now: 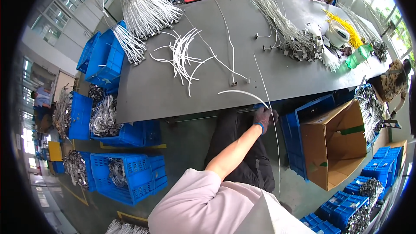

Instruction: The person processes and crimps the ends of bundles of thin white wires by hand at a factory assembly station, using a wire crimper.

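Observation:
My left hand (264,116), in a dark glove with a blue cuff, is at the table's near edge. Its fingers are closed around the end of a curved white sleeve tube (241,92), whose free end reaches left over the table. A long thin wire (261,76) runs past the same hand, from above the tabletop down beside my legs; whether the fingers grip it too is unclear. My right hand cannot be made out. Ahead lie a loose pile of cut white tubes (181,56) and a cable (231,39) with a small dark connector.
The grey table (143,91) carries a large white cable bundle (145,11) at left and another bundle (281,21) at right, near a green bottle (359,56). A cardboard box (314,156) and blue crates (113,173) flank me. Another person (390,82) is at the right.

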Tool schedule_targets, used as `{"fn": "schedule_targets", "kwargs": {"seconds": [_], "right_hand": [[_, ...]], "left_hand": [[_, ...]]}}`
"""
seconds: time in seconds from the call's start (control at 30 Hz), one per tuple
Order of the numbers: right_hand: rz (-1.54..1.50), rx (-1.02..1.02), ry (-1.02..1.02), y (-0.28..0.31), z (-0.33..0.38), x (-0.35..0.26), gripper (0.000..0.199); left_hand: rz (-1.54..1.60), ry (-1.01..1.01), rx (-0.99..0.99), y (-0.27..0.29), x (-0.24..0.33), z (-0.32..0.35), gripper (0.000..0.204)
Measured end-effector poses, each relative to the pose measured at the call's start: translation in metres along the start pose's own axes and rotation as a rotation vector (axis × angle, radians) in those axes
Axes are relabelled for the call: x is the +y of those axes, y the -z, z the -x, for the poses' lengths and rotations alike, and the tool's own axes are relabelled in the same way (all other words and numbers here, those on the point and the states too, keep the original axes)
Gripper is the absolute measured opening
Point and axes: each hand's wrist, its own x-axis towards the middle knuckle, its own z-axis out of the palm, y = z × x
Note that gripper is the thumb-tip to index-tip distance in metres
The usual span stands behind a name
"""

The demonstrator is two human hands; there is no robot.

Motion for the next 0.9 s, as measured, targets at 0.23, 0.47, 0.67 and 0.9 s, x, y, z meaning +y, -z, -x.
{"fn": "schedule_targets", "kwargs": {"seconds": [0.23,0.47,0.67,0.9], "right_hand": [[0.177,-0.254,-0.084,-0.031,-0.003,0.054,0.037],[0.117,-0.105,-0.054,-0.013,-0.03,0.032,0.035],[0.177,-0.15,-0.075,-0.014,-0.017,0.048,0.034],[0.181,-0.208,-0.113,-0.029,-0.015,0.069,0.031]], "left_hand": [[-0.23,-0.779,0.099,-0.042,0.173,-0.023,0.018],[-0.521,-0.603,0.096,-0.03,0.233,-0.027,0.014],[-0.214,-0.546,0.128,-0.004,0.229,-0.028,0.015],[-0.584,-0.582,0.021,0.01,0.203,-0.038,0.013]]}}
